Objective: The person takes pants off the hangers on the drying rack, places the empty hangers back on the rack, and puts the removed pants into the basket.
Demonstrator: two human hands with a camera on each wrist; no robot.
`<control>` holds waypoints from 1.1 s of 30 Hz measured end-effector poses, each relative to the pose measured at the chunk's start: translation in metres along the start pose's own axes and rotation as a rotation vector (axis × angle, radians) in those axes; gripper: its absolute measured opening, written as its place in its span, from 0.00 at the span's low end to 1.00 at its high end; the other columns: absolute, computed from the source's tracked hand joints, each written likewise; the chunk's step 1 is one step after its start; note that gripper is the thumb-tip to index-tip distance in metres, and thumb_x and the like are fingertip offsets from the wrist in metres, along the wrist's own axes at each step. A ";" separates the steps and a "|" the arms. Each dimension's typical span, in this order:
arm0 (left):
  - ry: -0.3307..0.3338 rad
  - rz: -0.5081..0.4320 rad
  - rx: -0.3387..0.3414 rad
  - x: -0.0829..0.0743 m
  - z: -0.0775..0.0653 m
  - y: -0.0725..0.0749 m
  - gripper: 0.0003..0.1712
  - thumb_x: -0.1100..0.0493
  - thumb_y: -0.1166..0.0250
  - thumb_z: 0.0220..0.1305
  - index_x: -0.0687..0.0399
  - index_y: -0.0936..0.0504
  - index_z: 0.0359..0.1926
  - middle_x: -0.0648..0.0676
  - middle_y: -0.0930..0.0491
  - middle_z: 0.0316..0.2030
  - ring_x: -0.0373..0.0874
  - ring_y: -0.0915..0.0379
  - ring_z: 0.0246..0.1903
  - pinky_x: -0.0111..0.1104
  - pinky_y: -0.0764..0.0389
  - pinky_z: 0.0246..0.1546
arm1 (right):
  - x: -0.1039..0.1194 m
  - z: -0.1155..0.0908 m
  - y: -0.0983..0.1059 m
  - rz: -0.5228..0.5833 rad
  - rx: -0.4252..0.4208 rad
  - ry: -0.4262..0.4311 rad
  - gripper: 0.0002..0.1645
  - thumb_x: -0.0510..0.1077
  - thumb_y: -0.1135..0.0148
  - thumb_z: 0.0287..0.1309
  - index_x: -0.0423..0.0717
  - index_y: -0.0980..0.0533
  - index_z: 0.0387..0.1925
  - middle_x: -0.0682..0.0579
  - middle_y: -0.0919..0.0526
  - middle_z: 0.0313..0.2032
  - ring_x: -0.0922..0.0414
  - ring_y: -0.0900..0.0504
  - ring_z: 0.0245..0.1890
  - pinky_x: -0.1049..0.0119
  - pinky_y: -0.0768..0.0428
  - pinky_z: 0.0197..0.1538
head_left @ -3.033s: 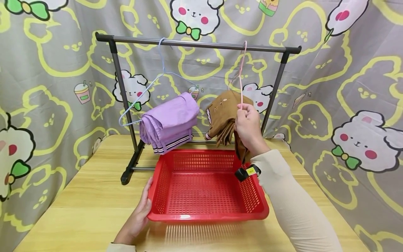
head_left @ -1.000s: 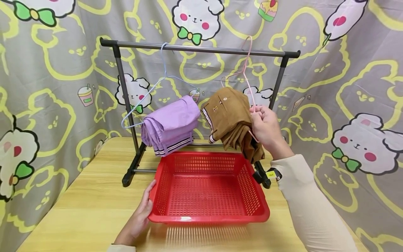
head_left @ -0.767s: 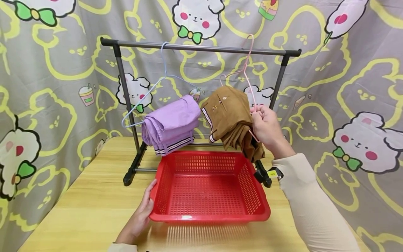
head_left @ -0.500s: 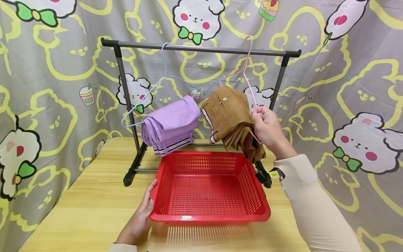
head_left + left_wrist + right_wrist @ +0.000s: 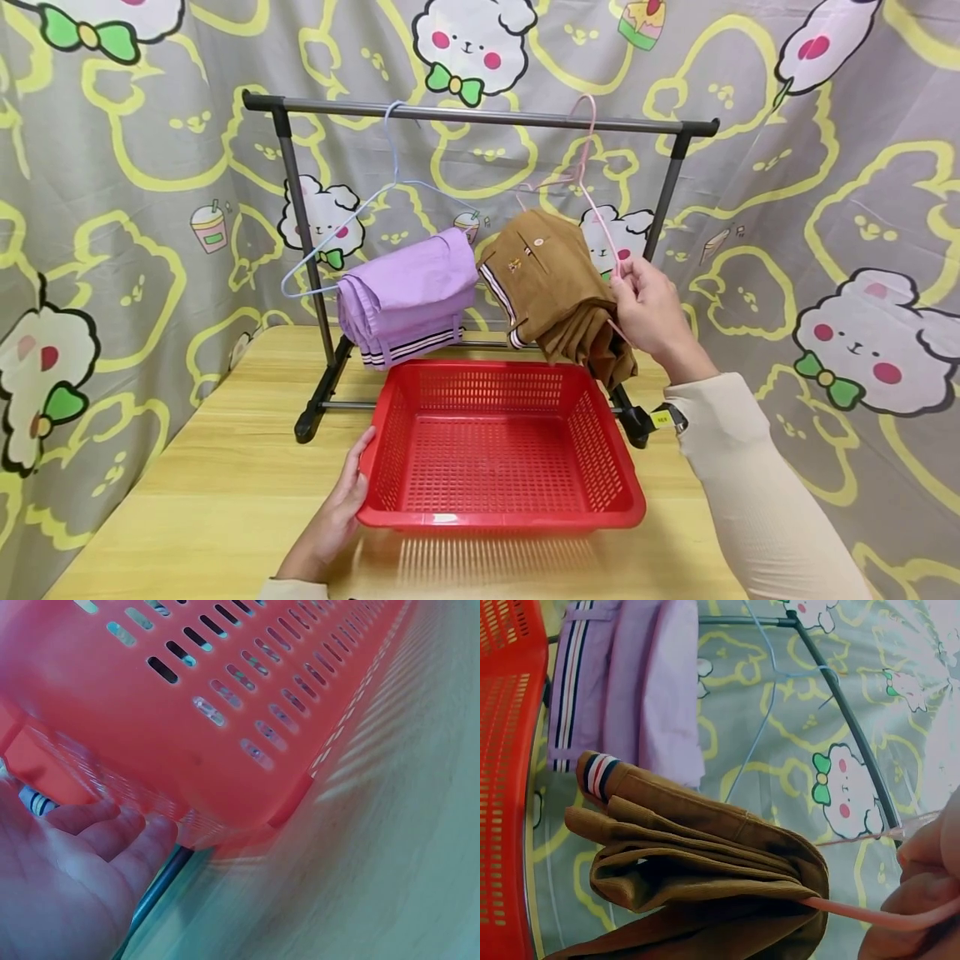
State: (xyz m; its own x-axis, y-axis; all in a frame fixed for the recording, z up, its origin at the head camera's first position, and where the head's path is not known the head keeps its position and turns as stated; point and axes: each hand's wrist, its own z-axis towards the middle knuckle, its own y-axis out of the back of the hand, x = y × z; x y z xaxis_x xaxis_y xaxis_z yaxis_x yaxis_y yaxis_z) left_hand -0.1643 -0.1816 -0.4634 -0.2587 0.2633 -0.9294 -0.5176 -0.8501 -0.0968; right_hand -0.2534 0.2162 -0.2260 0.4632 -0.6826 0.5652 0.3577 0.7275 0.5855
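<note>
My right hand (image 5: pixel 651 312) pinches the right-hand corner of a pink hanger (image 5: pixel 598 218), whose hook is over the rack's bar. Folded brown trousers (image 5: pixel 551 267) with a striped waistband drape over the hanger's lower bar, just left of that hand. In the right wrist view, the layered folds of the brown trousers (image 5: pixel 727 832) hang beside the fingers. My left hand (image 5: pixel 335 508) rests against the left side of a red basket (image 5: pixel 502 518). In the left wrist view, its extended fingers (image 5: pixel 142 847) touch the basket's outer wall.
Purple trousers (image 5: pixel 412 287) hang folded on a blue hanger (image 5: pixel 352 215), left on the dark clothes rack (image 5: pixel 480 115). The rack stands on a wooden table (image 5: pixel 195 475), behind the basket. A patterned curtain (image 5: pixel 750 192) encloses the back and sides.
My right hand has moved right, turning the pink hanger and bringing the brown trousers more into view. Just now its hook tilts slightly left. My left hand stays at the basket.
</note>
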 end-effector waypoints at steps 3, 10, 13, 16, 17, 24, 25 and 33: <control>0.004 0.000 -0.001 0.001 0.000 0.000 0.32 0.58 0.70 0.78 0.54 0.73 0.75 0.81 0.69 0.67 0.50 0.33 0.60 0.42 0.27 0.55 | -0.005 -0.001 0.001 -0.037 -0.012 0.002 0.12 0.42 0.55 0.72 0.37 0.29 0.39 0.49 0.32 0.21 0.54 0.35 0.20 0.62 0.37 0.26; -0.005 0.003 -0.002 -0.001 0.000 0.000 0.32 0.59 0.70 0.78 0.55 0.74 0.74 0.81 0.69 0.67 0.48 0.34 0.61 0.42 0.27 0.55 | -0.006 -0.004 0.003 -0.099 -0.017 -0.012 0.12 0.43 0.54 0.72 0.38 0.28 0.39 0.48 0.31 0.23 0.52 0.33 0.24 0.60 0.36 0.28; -0.012 0.004 0.000 -0.001 0.000 0.000 0.32 0.59 0.71 0.78 0.56 0.74 0.74 0.82 0.68 0.66 0.50 0.33 0.60 0.44 0.26 0.54 | -0.008 -0.006 0.004 -0.131 -0.023 0.004 0.11 0.42 0.53 0.71 0.37 0.28 0.39 0.49 0.31 0.22 0.53 0.34 0.22 0.60 0.36 0.26; -0.018 0.003 0.006 -0.001 0.000 0.001 0.32 0.59 0.71 0.78 0.56 0.74 0.74 0.83 0.68 0.66 0.52 0.33 0.60 0.46 0.26 0.53 | -0.011 -0.007 0.005 -0.159 -0.044 0.028 0.11 0.41 0.52 0.71 0.37 0.27 0.39 0.50 0.31 0.21 0.53 0.34 0.21 0.59 0.36 0.26; -0.019 0.002 0.007 -0.001 0.000 0.001 0.32 0.59 0.71 0.78 0.56 0.74 0.74 0.83 0.68 0.66 0.53 0.32 0.59 0.46 0.26 0.53 | -0.012 -0.008 0.005 -0.166 -0.053 0.036 0.11 0.40 0.52 0.70 0.36 0.27 0.39 0.49 0.30 0.21 0.52 0.33 0.21 0.59 0.36 0.27; -0.008 -0.006 0.011 0.001 0.000 0.002 0.32 0.59 0.71 0.78 0.54 0.74 0.74 0.83 0.68 0.66 0.55 0.32 0.59 0.47 0.26 0.53 | -0.019 -0.013 0.006 -0.240 -0.113 0.019 0.11 0.39 0.55 0.70 0.35 0.28 0.41 0.43 0.25 0.27 0.43 0.27 0.28 0.54 0.33 0.31; -0.007 -0.008 0.013 0.001 0.000 0.002 0.32 0.59 0.71 0.78 0.54 0.74 0.74 0.83 0.68 0.66 0.55 0.32 0.59 0.47 0.26 0.53 | -0.020 -0.013 0.007 -0.247 -0.117 0.017 0.11 0.39 0.55 0.70 0.36 0.28 0.41 0.42 0.24 0.27 0.42 0.27 0.29 0.54 0.33 0.31; -0.010 0.000 0.010 0.002 0.000 0.002 0.31 0.58 0.72 0.78 0.53 0.74 0.75 0.83 0.69 0.66 0.52 0.34 0.60 0.46 0.26 0.54 | -0.029 -0.019 0.008 -0.273 -0.154 0.038 0.12 0.39 0.53 0.69 0.33 0.27 0.42 0.38 0.21 0.30 0.42 0.25 0.27 0.52 0.31 0.29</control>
State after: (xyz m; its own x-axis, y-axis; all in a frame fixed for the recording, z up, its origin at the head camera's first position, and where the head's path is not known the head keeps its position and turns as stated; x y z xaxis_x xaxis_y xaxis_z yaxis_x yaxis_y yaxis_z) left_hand -0.1660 -0.1829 -0.4657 -0.2668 0.2682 -0.9257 -0.5261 -0.8453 -0.0933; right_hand -0.2488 0.2430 -0.2486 0.3626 -0.8530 0.3753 0.5901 0.5218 0.6160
